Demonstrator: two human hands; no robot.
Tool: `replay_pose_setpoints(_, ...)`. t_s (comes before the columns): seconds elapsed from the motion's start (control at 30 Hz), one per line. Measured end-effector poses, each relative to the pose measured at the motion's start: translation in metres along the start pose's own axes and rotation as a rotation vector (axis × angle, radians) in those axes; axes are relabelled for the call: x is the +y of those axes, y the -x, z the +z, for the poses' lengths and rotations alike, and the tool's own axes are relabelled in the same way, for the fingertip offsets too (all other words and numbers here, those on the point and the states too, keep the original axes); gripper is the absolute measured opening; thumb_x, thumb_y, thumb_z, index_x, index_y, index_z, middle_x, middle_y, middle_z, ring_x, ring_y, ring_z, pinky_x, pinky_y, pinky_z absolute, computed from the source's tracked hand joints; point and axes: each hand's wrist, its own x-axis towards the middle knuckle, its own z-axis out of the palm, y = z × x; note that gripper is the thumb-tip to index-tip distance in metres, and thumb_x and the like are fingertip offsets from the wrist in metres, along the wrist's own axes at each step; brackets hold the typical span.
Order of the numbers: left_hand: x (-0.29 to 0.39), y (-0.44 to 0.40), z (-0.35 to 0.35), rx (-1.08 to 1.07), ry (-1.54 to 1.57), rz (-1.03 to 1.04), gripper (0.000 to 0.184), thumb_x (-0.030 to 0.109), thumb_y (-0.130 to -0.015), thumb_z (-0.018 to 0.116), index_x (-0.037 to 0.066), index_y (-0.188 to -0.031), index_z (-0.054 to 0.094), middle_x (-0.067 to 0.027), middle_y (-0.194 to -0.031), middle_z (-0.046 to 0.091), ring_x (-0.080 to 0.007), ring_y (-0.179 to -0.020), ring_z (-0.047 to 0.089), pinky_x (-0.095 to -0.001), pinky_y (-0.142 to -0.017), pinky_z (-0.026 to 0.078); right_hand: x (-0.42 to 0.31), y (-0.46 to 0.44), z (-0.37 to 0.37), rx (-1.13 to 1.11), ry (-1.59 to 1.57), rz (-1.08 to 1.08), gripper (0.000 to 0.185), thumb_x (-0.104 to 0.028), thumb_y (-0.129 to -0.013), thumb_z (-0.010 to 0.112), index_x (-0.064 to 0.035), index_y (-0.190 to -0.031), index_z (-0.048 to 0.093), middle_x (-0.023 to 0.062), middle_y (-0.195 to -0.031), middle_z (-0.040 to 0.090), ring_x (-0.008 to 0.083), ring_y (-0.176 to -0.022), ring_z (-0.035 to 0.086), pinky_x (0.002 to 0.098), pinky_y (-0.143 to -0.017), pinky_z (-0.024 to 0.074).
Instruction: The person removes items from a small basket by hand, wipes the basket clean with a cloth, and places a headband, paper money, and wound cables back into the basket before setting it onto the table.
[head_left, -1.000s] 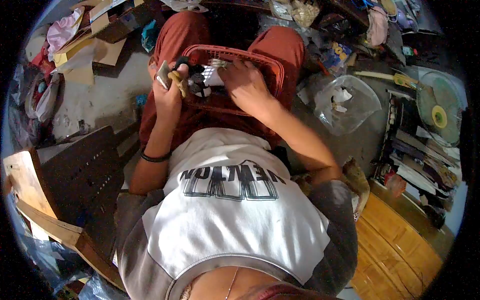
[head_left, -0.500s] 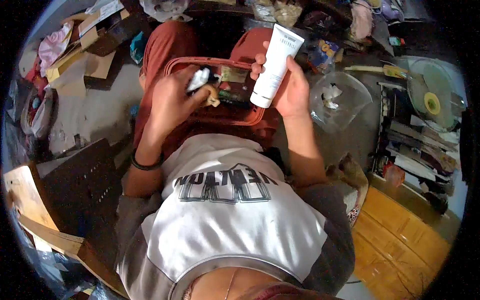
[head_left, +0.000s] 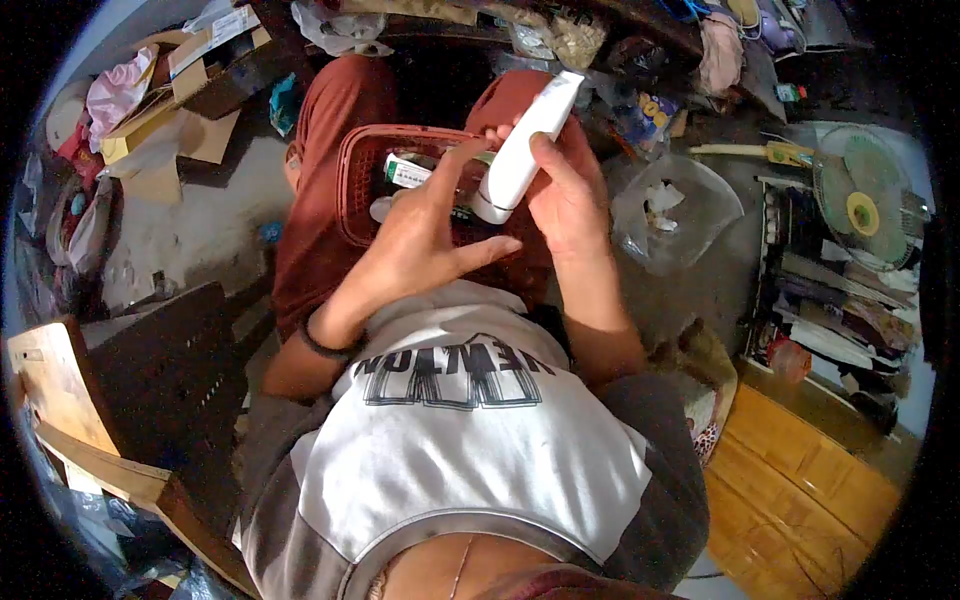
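Note:
My right hand point(head_left: 572, 195) is wrapped round a white squeeze tube point(head_left: 525, 150), thumb along its side. The tube slants, with its flat crimped end up and its cap end down; no print shows on the side facing me. My left hand point(head_left: 430, 225) is open beside the cap end, thumb and fingers spread wide and nothing held in them. Whether a fingertip touches the tube, I cannot tell. Under both hands a red plastic basket point(head_left: 352, 190) rests on my lap. In it lie a green-and-white packet point(head_left: 408, 172) and other small items partly hidden by my left hand.
To the right on the floor is a clear plastic bag point(head_left: 680, 215) with scraps inside, near a fan point(head_left: 860, 205). Cardboard boxes point(head_left: 185, 130) are piled at the upper left. A wooden board point(head_left: 65, 390) stands at the left, and a yellow wooden panel point(head_left: 800, 480) lies lower right.
My left hand has let go of small white and tan items in the basket and moved right toward the tube, opening. The tube has turned, so its printed face no longer shows.

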Motion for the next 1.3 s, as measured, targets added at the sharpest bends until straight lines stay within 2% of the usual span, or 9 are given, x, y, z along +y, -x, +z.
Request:
replay_pose_setpoints(0.13, -0.015, -0.008, 0.015, 0.100, 0.292, -0.008, 0.041, 0.015, -0.090, 0.062, 0.001, -0.122, 0.042, -0.0124, -0.093, 0.061, -0.0171, -0.078, 0.063, -0.0275, -0.065, 0.050, -0.002, -0.004, 0.005, 0.064, 0.044, -0.005, 0.040, -0.025, -0.094, 0.057, 0.0013, -0.122, 0.047, 0.0157, -0.105, 0.060, 0.0311, -0.103, 0.060, 0.0454, -0.094, 0.0467)
replay_pose_setpoints(0.23, -0.010, -0.006, 0.000, -0.171, 0.812, -0.348, 0.033, 0.015, -0.095, 0.053, 0.001, -0.122, 0.043, -0.0078, -0.087, 0.058, -0.0130, -0.066, 0.060, -0.0223, -0.057, 0.045, -0.017, -0.007, 0.016, 0.045, 0.005, 0.041, 0.047, -0.037, -0.098, 0.046, 0.0029, -0.123, 0.046, 0.0188, -0.108, 0.061, 0.0319, -0.101, 0.062, 0.0445, -0.089, 0.0499)
replay_pose_setpoints(0.37, -0.022, 0.001, 0.008, -0.210, 1.029, -0.380, 0.035, 0.016, -0.095, 0.052, 0.001, -0.126, 0.043, -0.0044, -0.080, 0.054, -0.0098, -0.055, 0.051, -0.0207, -0.050, 0.040, -0.022, -0.008, 0.019, -0.062, 0.134, 0.030, 0.050, -0.041, -0.100, 0.038, -0.0004, -0.128, 0.041, 0.0243, -0.115, 0.059, 0.0336, -0.100, 0.063, 0.0441, -0.086, 0.0524)
replay_pose_setpoints(0.77, -0.013, 0.003, 0.007, -0.165, 0.754, -0.346, 0.048, 0.017, -0.090, 0.064, 0.004, -0.131, 0.043, -0.0003, -0.076, 0.054, -0.0071, -0.053, 0.047, -0.0218, -0.043, 0.036, -0.021, -0.006, 0.022, -0.052, 0.089, 0.043, 0.055, -0.041, -0.100, 0.035, 0.0044, -0.129, 0.044, 0.0226, -0.111, 0.062, 0.0324, -0.100, 0.064, 0.0437, -0.091, 0.0497)
replay_pose_setpoints(0.87, -0.015, 0.003, 0.008, -0.153, 0.761, -0.350, 0.050, 0.015, -0.089, 0.065, 0.004, -0.133, 0.042, 0.0008, -0.074, 0.053, -0.0068, -0.051, 0.046, -0.0217, -0.043, 0.035, -0.020, -0.008, 0.017, -0.084, 0.102, 0.047, 0.050, -0.043, -0.099, 0.039, -0.0027, -0.129, 0.041, 0.0233, -0.113, 0.060, 0.0337, -0.099, 0.064, 0.0437, -0.085, 0.0531)
replay_pose_setpoints(0.97, -0.015, 0.003, 0.009, -0.139, 0.767, -0.362, 0.052, 0.013, -0.088, 0.065, 0.004, -0.134, 0.042, 0.0017, -0.072, 0.052, -0.0065, -0.051, 0.046, -0.0215, -0.043, 0.035, -0.021, -0.007, 0.022, -0.053, 0.111, 0.025, 0.055, -0.042, -0.100, 0.036, 0.0041, -0.128, 0.045, 0.0216, -0.109, 0.063, 0.0319, -0.099, 0.064, 0.0432, -0.090, 0.0506)
replay_pose_setpoints(1.17, -0.012, 0.003, 0.005, -0.148, 0.712, -0.420, 0.046, 0.010, -0.087, 0.066, 0.002, -0.127, 0.046, -0.0005, -0.080, 0.056, -0.0083, -0.058, 0.050, -0.0223, -0.050, 0.041, -0.014, -0.006, 0.020, -0.041, 0.178, 0.027, 0.041, -0.016, -0.091, 0.057, -0.0001, -0.126, 0.043, 0.0201, -0.109, 0.063, 0.0306, -0.097, 0.065, 0.0404, -0.083, 0.0537)
replay_pose_setpoints(1.23, -0.024, 0.004, 0.013, -0.044, 0.597, -0.258, 0.046, 0.008, -0.084, 0.066, 0.000, -0.125, 0.047, -0.0056, -0.086, 0.059, -0.0147, -0.067, 0.057, -0.0269, -0.060, 0.046, 0.000, -0.003, 0.014, -0.112, 0.337, 0.025, 0.052, -0.005, -0.079, 0.066, 0.0020, -0.126, 0.043, 0.0177, -0.109, 0.064, 0.0259, -0.099, 0.064, 0.0370, -0.085, 0.0523)
replay_pose_setpoints(1.3, -0.030, 0.004, 0.016, 0.062, 0.422, -0.118, 0.047, 0.007, -0.082, 0.066, -0.002, -0.124, 0.047, -0.0114, -0.091, 0.061, -0.0204, -0.076, 0.061, -0.0308, -0.070, 0.049, 0.019, 0.004, 0.017, -0.240, 0.544, -0.129, 0.051, -0.012, -0.070, 0.076, 0.0037, -0.114, 0.055, 0.0125, -0.103, 0.067, 0.0206, -0.099, 0.064, 0.0329, -0.086, 0.0502)
